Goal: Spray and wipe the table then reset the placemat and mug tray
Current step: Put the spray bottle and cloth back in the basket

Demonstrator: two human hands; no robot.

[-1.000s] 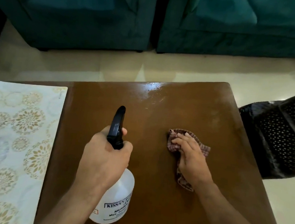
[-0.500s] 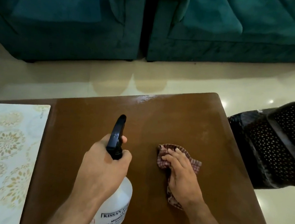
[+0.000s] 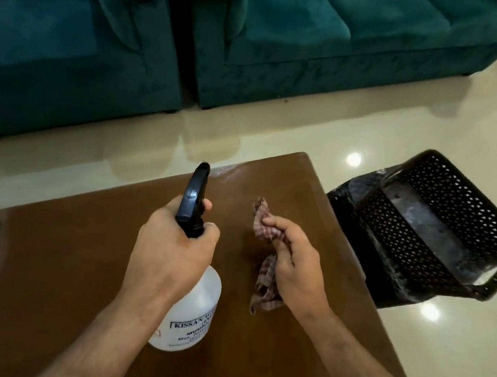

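Green sofa [image 3: 291, 30] beyond the brown surface [image 3: 69, 260]; black basket [image 3: 430, 229] beside it. The left hand [image 3: 170, 251] grips the upright spray bottle [image 3: 191, 309], nozzle pointing away, label reading "KISSAN". The right hand [image 3: 294, 266] clutches the checked cloth [image 3: 264, 231]

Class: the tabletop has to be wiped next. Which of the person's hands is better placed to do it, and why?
The right hand. It already grips the checked cloth just above the brown table, while the left hand is occupied holding the spray bottle by its neck.
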